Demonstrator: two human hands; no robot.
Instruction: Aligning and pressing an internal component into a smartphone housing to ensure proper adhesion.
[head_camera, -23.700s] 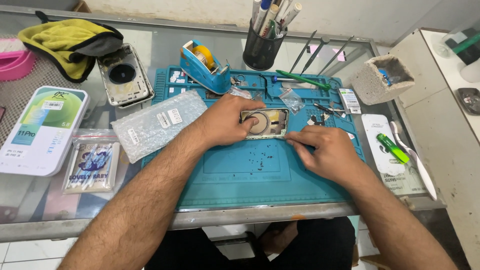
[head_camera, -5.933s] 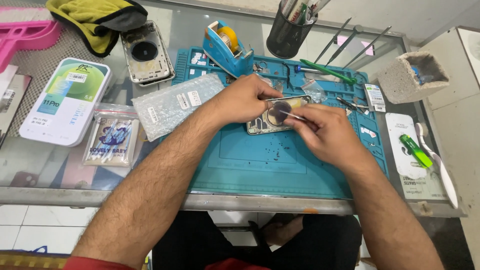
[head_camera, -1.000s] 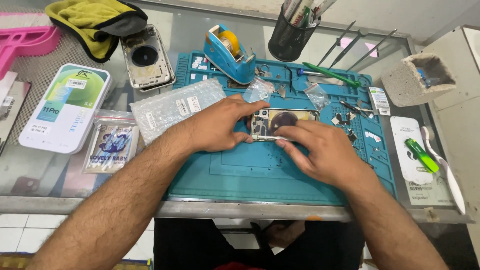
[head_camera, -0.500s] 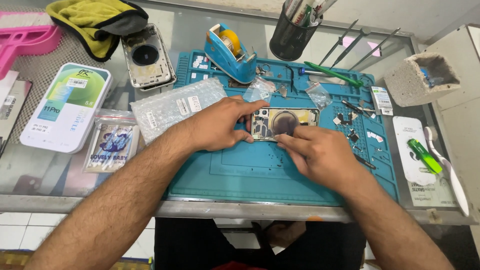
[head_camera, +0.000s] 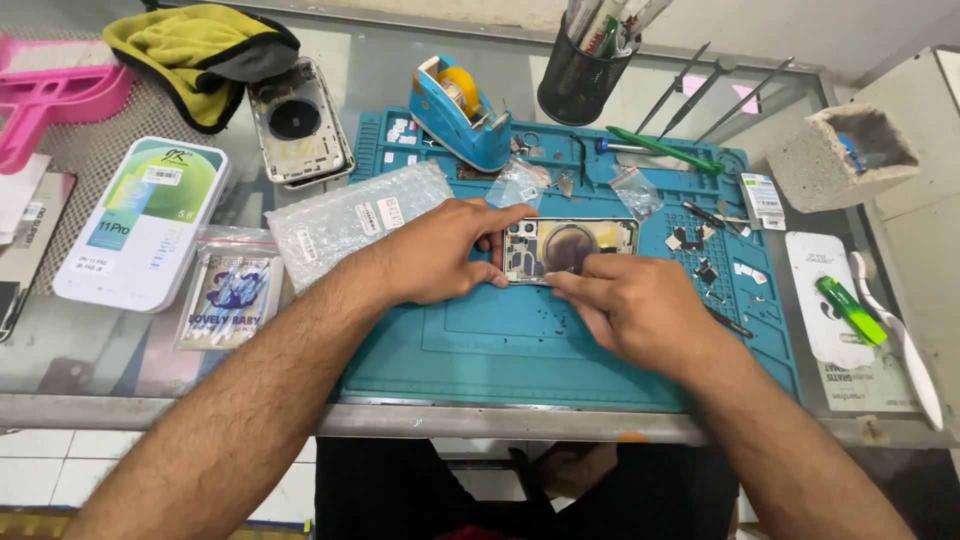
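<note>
Teal mat (head_camera: 520, 350): open phone housing (head_camera: 570, 248) pinched between left hand (head_camera: 445, 255), right hand (head_camera: 630, 305).

Just left of the left hand (head_camera: 445, 255) lies a clear bubble-wrap pouch (head_camera: 358, 215) with small white labels. Farther left sit a flat transparent sachet (head_camera: 228, 298) (blue and white print) and a rounded white box with green artwork (head_camera: 143, 223). Beyond the right hand (head_camera: 640, 305) lie two small clear bags (head_camera: 636, 190).

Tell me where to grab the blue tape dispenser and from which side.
Grip the tape dispenser across its two flat side walls, at the tall end around the yellow roll, coming down from above. Those sides look parallel and clear, while the low front end probably carries the cutter, so avoid it.
</note>
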